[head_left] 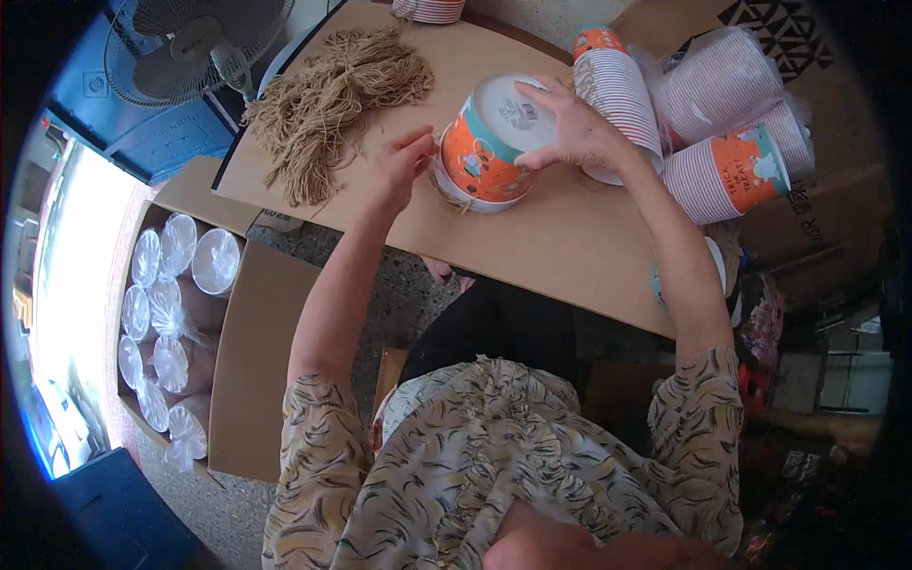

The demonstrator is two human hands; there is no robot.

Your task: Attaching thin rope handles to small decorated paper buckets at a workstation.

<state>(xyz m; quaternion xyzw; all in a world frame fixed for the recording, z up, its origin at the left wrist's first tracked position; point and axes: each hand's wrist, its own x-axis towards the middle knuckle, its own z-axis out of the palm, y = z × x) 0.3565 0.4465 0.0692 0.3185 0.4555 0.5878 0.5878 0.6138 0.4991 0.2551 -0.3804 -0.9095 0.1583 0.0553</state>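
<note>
An orange and teal paper bucket (467, 160) stands upside down on the table, its pale base turned up. My right hand (575, 131) grips it from the right, fingers spread over the base and thumb at the base's edge. Close by its left side is my left hand (404, 169), with the fingers curled together; whatever they may hold is too small to make out. Some tan cord shows at the bucket's lower rim. To the left lies a loose heap of tan cord (332, 100).
Nested striped paper buckets (617, 100) stand right of my right hand, beside bagged stacks (727, 81) and a stack on its side (708, 180). A cardboard box (271, 366) with several wrapped stacks stands on the floor at left. A fan (195, 43) is at the far left.
</note>
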